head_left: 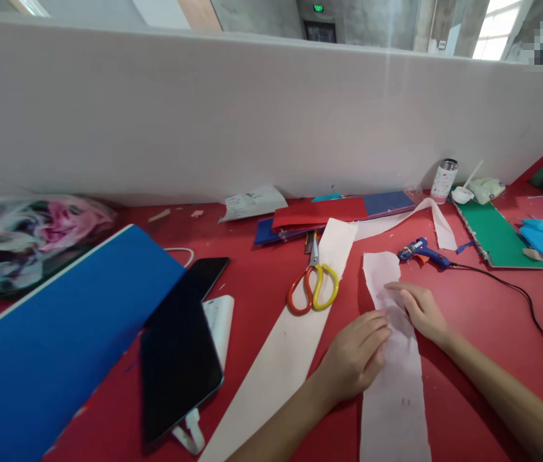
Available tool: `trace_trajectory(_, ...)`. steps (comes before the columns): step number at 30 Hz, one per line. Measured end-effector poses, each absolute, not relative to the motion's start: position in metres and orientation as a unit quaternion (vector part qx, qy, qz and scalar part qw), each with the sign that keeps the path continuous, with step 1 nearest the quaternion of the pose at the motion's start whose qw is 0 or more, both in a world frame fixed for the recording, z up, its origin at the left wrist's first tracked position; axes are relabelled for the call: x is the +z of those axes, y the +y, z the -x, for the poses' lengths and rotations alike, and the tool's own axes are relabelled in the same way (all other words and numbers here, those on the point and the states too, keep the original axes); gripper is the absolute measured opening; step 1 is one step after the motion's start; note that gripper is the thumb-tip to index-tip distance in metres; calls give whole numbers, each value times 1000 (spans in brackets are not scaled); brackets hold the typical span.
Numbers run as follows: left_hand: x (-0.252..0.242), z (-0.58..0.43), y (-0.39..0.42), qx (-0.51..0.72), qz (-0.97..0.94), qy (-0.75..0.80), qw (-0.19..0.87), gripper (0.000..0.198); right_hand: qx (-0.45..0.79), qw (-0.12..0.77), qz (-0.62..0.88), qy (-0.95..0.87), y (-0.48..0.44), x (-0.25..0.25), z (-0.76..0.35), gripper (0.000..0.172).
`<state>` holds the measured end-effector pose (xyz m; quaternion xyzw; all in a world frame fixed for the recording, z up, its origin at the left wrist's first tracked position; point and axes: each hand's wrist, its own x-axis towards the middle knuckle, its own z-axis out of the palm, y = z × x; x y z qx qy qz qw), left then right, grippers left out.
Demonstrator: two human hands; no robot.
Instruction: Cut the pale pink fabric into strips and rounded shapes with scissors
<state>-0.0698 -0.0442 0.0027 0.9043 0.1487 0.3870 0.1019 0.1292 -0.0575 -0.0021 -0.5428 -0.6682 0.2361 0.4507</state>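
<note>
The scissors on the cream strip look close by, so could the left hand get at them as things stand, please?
Probably yes: the scissors lie uncovered, handles towards the person, and nothing seems to stand between them and the left hand, though it would have to leave the pink strip.

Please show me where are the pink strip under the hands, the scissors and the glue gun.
Pink strip [399, 367], head view: bare surface near its middle.
Scissors [314, 262], head view: near the pivot.
Glue gun [423, 248], head view: its body.
</note>
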Motion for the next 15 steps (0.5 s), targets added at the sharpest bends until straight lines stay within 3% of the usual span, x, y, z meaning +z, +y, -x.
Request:
trace_trajectory(8, 2, 70, -43, 380, -910, 126, 111, 28, 213, 464, 534, -674, -55, 0, -130, 35)
trace_trajectory(15, 3, 69, -46, 362, -914, 127, 128, 25, 155, 463, 538, -687, -55, -6, -130, 45)
